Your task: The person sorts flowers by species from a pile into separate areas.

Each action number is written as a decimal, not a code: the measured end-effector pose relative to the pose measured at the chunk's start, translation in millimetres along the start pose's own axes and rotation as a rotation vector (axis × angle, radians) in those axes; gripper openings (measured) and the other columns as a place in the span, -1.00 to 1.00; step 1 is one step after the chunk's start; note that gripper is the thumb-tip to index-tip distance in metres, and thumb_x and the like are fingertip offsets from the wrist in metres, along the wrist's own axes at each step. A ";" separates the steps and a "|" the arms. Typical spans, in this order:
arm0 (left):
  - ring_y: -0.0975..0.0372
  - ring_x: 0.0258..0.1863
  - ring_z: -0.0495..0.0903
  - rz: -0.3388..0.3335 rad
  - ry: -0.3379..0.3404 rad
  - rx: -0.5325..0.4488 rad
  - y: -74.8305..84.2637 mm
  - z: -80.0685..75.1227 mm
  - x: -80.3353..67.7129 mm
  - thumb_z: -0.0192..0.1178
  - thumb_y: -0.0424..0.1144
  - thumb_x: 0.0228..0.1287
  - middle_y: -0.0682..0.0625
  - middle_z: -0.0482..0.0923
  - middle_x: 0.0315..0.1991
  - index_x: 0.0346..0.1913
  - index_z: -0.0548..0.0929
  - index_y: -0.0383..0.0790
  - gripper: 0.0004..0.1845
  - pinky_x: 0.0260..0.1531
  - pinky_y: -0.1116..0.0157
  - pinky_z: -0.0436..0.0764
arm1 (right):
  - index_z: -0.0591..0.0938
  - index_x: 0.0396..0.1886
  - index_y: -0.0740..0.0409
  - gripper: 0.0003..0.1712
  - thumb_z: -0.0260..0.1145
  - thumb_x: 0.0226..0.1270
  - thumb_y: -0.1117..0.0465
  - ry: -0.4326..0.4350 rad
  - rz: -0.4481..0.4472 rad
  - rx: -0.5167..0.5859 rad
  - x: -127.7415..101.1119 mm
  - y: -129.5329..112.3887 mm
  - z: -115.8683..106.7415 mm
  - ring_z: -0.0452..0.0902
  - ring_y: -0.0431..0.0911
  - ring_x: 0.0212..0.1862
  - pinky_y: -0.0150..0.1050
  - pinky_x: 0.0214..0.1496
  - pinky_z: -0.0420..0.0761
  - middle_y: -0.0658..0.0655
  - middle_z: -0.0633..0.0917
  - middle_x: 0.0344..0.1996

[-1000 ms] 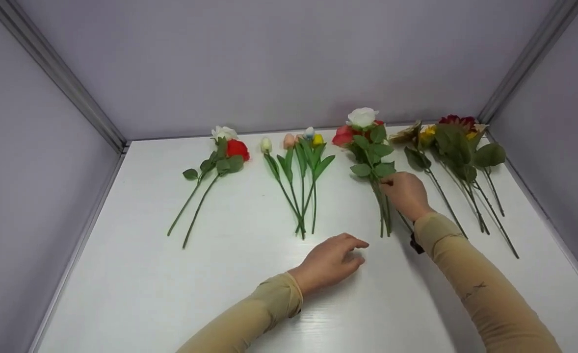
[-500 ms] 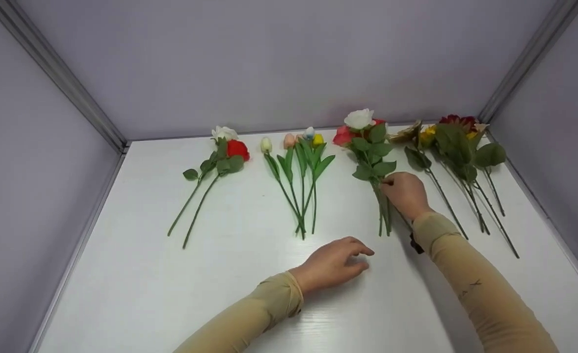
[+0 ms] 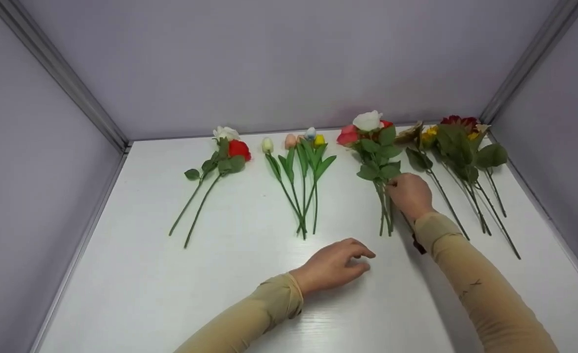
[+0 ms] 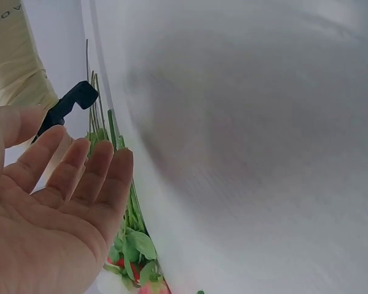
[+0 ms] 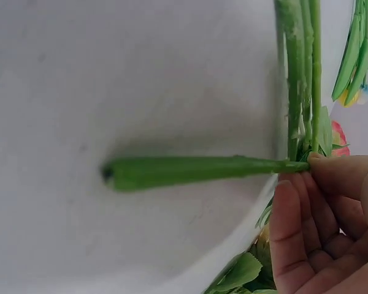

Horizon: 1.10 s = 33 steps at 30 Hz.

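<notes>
1. Lying in four separate groups along the far side of the table point(image 3: 249, 294), the flowers appear sorted by kind.
2. Right hand point(image 3: 409, 193) pinches the stems of the rose bunch point(image 3: 375, 162), third group from the left, just below its leaves.
3. Left hand point(image 3: 333, 264) rests on the near table, fingers loosely curled, holding nothing.

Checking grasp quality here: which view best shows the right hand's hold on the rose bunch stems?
The right wrist view: the right hand pinches the rose bunch stems close up. The head view shows the whole bunch, but the hand covers the contact. The left wrist view shows only stems, no grasp.
</notes>
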State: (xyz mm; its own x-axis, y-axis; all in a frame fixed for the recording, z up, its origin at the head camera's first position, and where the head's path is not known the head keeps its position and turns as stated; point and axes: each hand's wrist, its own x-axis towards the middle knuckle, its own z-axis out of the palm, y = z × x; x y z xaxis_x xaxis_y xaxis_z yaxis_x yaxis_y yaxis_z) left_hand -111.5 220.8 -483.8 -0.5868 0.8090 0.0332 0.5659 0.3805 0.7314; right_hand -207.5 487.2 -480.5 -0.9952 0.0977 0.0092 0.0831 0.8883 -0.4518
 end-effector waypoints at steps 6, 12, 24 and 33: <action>0.37 0.12 0.57 -0.008 -0.006 -0.005 0.4 0.8 1.0 0.16 -0.15 0.55 0.14 0.60 0.16 0.22 0.69 -0.10 -0.69 0.13 0.47 0.49 | 0.76 -0.42 0.28 -0.71 0.22 0.49 0.29 0.007 -0.077 -0.043 1.6 2.0 4.1 0.58 0.11 -0.44 0.03 -0.35 0.54 0.22 0.70 -0.49; 0.38 0.12 0.56 -0.010 -0.012 -0.003 0.7 2.2 1.8 0.16 -0.15 0.55 0.14 0.60 0.16 0.22 0.70 -0.10 -0.69 0.14 0.47 0.49 | 0.69 -0.56 0.21 -0.64 0.21 0.50 0.27 0.023 -0.087 -0.032 2.7 3.3 6.0 0.49 0.09 -0.51 0.00 -0.37 0.47 0.18 0.63 -0.60; 0.35 0.11 0.57 -0.008 -0.015 -0.020 0.3 1.0 2.0 0.15 -0.14 0.56 0.14 0.59 0.16 0.22 0.69 -0.10 -0.69 0.13 0.46 0.49 | 0.66 -0.60 0.16 -0.62 0.25 0.50 0.21 0.008 -0.064 -0.010 0.8 2.5 4.6 0.40 -0.01 -0.56 -0.08 -0.41 0.41 0.07 0.52 -0.70; 0.31 0.11 0.58 -0.020 0.040 -0.021 -2.1 -9.9 -2.6 0.14 -0.13 0.56 0.15 0.59 0.15 0.21 0.69 -0.10 -0.69 0.09 0.43 0.53 | 0.77 -0.37 0.24 -0.64 0.25 0.52 0.10 0.031 -0.053 0.025 -1.8 -0.4 -0.4 0.55 0.06 -0.44 -0.01 -0.34 0.53 0.16 0.67 -0.53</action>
State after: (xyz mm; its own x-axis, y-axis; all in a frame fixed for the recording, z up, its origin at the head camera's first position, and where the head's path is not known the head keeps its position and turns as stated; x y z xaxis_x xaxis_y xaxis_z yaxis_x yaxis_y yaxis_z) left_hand -116.9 213.5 -478.6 -0.6203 0.7830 0.0454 0.5423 0.3865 0.7460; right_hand -205.7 486.8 -480.0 -0.9960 0.0650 0.0611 0.0286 0.8812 -0.4718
